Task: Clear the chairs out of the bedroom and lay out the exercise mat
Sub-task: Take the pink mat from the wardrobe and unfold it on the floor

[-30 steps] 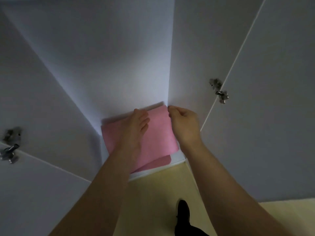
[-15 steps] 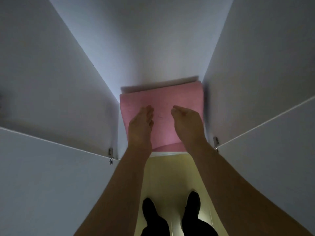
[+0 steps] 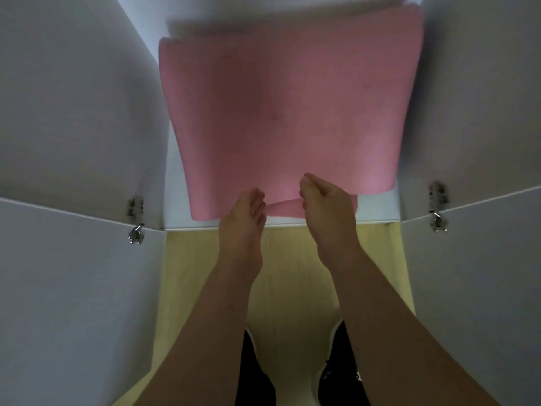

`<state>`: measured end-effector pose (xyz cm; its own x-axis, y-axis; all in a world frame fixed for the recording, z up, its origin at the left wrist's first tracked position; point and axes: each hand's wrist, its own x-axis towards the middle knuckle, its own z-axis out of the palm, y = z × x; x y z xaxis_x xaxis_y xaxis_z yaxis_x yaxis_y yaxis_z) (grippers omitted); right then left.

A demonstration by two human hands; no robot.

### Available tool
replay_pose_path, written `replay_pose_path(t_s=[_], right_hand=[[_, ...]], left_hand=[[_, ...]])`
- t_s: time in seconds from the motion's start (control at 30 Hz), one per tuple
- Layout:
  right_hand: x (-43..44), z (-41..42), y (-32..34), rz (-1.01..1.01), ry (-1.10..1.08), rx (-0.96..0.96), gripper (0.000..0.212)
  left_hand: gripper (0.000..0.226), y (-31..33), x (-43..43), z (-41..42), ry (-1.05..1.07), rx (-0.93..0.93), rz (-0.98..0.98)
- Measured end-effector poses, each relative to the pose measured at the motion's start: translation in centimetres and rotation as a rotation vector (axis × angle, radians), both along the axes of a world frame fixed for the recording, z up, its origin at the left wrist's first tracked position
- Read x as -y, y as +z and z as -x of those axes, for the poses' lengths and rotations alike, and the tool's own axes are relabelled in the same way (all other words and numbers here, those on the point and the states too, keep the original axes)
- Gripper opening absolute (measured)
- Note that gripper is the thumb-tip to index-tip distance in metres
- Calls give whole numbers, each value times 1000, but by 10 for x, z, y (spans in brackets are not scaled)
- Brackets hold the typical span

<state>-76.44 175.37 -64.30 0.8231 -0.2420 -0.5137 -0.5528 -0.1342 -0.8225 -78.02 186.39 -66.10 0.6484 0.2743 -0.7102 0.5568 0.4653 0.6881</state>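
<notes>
So, mat (image 3: 287, 112): folded, lying in wardrobe (image 3: 172, 186).
Left hand (image 3: 243, 213): fingers straight, touching its front edge.
Right hand (image 3: 326, 200): curled at top layer; grip unclear.
Tip: best to grasp all layers and slide it out level.

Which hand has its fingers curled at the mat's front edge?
The right hand: its fingers curl onto the pink mat, while the left hand keeps its fingers straighter.
</notes>
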Motion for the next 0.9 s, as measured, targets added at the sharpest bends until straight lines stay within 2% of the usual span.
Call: replay_pose_path(t_s=[0.17,0.3,0.33,0.53,0.6,0.67,0.73,0.83,0.9], right_hand=[[2,3,-73,-49,-61,-40,42],[2,2,-98,-57,-105,-37,20],[2,5,-103,-45,-102,-31,22],[-6,-35,-146,-136,-138,-16,29],[-1,-61,-166,-151,-148,-10,24],[6,-78,-171,-215,-163,-56,33],[15,-86,-179,-382,-202,-127,21],[26,-88,-190,-469,-309,-248,37],[28,-87,-192,-457,-342,-270,25]], left_hand=[[40,-67,8,3,-13,3,14],[27,-97,15,0,25,-39,-13],[25,-102,17,-1,26,-57,-22],[29,-153,25,-56,54,-78,159],[27,-162,24,-76,61,-49,193],[28,-172,24,-92,18,13,181],[27,-183,20,-103,12,20,159],[25,-197,10,-113,26,-102,186],[27,-202,8,-111,63,-167,239]])
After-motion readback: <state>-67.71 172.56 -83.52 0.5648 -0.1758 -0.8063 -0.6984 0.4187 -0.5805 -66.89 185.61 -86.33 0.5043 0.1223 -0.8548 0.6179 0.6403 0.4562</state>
